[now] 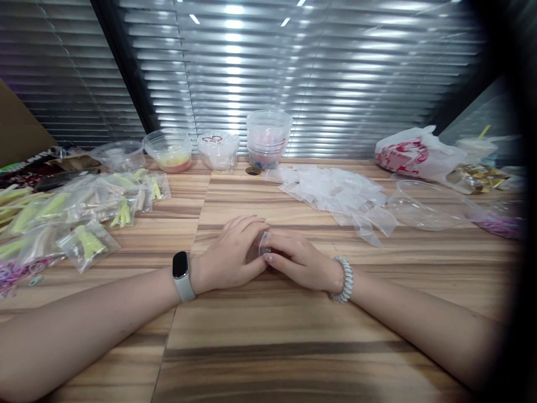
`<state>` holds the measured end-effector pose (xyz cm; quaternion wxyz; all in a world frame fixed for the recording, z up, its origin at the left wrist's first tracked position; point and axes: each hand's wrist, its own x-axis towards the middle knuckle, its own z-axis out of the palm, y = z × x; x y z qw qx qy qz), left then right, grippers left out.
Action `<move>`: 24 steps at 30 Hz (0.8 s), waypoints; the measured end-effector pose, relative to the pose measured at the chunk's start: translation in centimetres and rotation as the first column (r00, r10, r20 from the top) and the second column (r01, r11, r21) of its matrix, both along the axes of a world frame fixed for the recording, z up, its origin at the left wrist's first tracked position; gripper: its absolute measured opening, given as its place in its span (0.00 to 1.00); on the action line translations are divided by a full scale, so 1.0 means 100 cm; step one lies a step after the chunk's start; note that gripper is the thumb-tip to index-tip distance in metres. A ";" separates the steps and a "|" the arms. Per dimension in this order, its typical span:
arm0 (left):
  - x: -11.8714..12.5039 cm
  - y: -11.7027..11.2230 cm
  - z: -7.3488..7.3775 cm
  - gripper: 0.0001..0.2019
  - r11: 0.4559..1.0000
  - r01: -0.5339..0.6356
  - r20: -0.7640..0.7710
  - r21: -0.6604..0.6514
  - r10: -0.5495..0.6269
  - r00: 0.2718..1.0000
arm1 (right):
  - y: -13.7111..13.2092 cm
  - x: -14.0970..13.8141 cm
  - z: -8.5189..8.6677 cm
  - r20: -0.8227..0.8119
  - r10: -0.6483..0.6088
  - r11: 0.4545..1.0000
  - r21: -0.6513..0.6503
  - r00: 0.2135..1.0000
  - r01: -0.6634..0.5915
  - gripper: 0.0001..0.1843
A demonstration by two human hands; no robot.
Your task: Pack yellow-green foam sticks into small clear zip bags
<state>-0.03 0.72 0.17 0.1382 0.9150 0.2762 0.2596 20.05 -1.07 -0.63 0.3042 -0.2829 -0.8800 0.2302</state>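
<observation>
My left hand (235, 250), with a smartwatch on the wrist, and my right hand (300, 261), with a coiled band, meet over the middle of the table. Between them shows the edge of a small clear plastic bag (264, 242). My right thumb and fingers are closed on it. The curled left fingers are closed round its other side, partly hidden, and the two thumb tips touch. A pile of clear plastic bags (331, 190) lies beyond my right hand. Filled bags with yellow-green strips (89, 242) lie to the left of my left hand.
Along the back stand a tub with yellow and red contents (168, 150), a bowl with white contents (218, 151) and stacked clear tubs (269, 137). A white and red carrier bag (413, 154) and a clear container (432, 206) are at right. Purple bands (17, 274) lie far left.
</observation>
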 end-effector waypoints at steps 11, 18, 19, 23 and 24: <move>0.000 -0.002 -0.002 0.31 0.999 -0.045 0.020 0.024 0.044 0.999 | 0.001 0.005 -0.003 -0.070 -0.019 0.998 -0.055 0.997 0.015 0.15; -0.002 -0.003 -0.003 0.30 0.997 -0.064 0.070 0.051 0.060 0.996 | 0.001 0.005 -0.003 -0.086 -0.008 1.000 0.019 0.996 0.010 0.20; -0.002 -0.003 -0.004 0.29 0.996 -0.068 0.075 0.058 0.064 0.995 | 0.000 0.005 -0.004 -0.072 -0.011 1.000 0.022 0.997 0.012 0.20; -0.002 -0.002 -0.004 0.30 0.993 -0.081 0.070 0.086 0.075 0.995 | -0.001 0.005 -0.004 -0.062 0.002 0.999 0.037 0.998 0.000 0.26; -0.002 -0.002 -0.003 0.30 0.992 -0.084 0.069 0.092 0.078 0.995 | -0.001 0.004 -0.005 -0.065 0.008 0.999 0.038 0.998 -0.005 0.26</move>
